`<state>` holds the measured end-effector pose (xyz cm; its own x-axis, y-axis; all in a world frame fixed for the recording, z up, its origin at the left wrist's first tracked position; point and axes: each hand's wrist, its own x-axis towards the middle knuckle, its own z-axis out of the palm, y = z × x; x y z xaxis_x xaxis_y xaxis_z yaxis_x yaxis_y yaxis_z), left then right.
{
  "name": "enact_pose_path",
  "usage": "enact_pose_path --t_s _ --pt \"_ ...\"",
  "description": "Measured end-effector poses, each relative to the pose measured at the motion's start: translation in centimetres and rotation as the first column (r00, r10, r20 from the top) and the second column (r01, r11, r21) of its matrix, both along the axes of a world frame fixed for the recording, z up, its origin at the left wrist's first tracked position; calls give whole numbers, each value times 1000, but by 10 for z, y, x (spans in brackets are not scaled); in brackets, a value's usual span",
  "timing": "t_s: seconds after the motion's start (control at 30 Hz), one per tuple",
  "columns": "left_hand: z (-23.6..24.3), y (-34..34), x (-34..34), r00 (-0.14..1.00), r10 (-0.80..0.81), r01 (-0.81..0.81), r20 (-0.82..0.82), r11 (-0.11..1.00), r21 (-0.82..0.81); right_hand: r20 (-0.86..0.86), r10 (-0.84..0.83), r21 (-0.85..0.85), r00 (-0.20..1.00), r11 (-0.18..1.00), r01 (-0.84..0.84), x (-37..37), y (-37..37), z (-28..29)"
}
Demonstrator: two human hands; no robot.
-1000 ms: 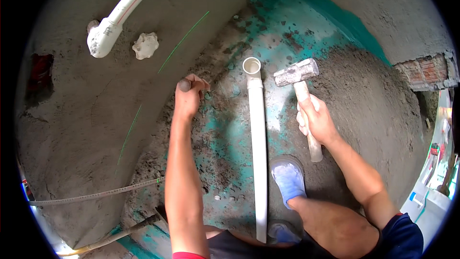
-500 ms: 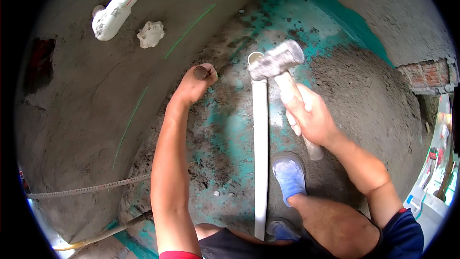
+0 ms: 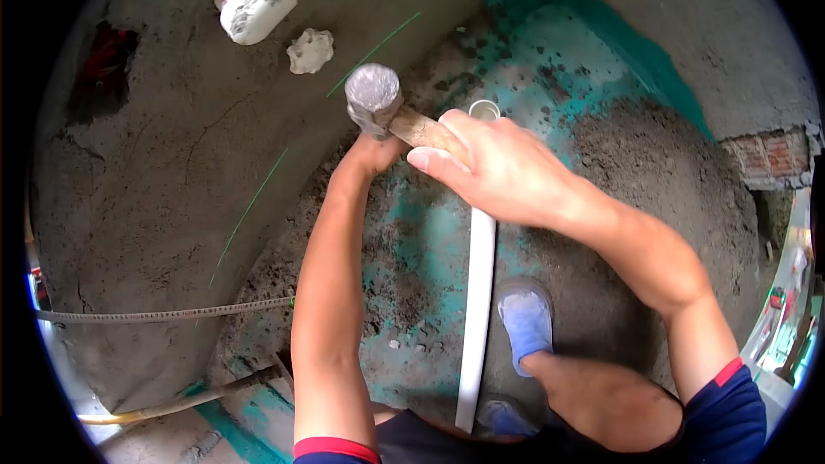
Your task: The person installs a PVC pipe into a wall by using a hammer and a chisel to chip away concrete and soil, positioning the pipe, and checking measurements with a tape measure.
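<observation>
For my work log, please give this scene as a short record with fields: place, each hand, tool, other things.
place: rough cement wall meeting a teal-coated floor with loose mortar
right hand: grips the wooden handle of a hammer, its head at the wall
left hand: under the hammer head, mostly hidden; what it holds cannot be told
pipe: white pipe lying on the floor
foot: blue slipper beside the pipe
wall fitting: white pipe elbow

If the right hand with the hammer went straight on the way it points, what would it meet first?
Probably the left hand, just under the hammer head that the right hand swings; beyond it lies the cement wall. Depth is unclear.
</observation>
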<state>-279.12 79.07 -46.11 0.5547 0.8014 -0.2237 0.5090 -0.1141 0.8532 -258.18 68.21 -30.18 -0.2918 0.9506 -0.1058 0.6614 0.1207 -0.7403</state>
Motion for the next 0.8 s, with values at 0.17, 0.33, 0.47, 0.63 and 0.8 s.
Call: enact_pose_path --t_s 0.17,0.33,0.47,0.63,0.8 --pt "2 6 14 989 68 -63 -128 997 45 -444 14 459 896 862 214 1 -15 21" --pt "15 -8 8 969 202 -218 -140 970 -110 97 -105 14 990 994 105 9 4 -33" --pt "3 -48 1 923 378 -371 74 924 -88 -111 -106 -175 988 981 86 19 -27 -45" --pt "2 -66 -2 880 470 -452 73 874 -180 -86 -203 -253 975 951 175 46 -40 -62" --pt "18 -41 4 904 426 -418 35 899 -130 -242 -273 -245 931 946 213 45 -33 -36"
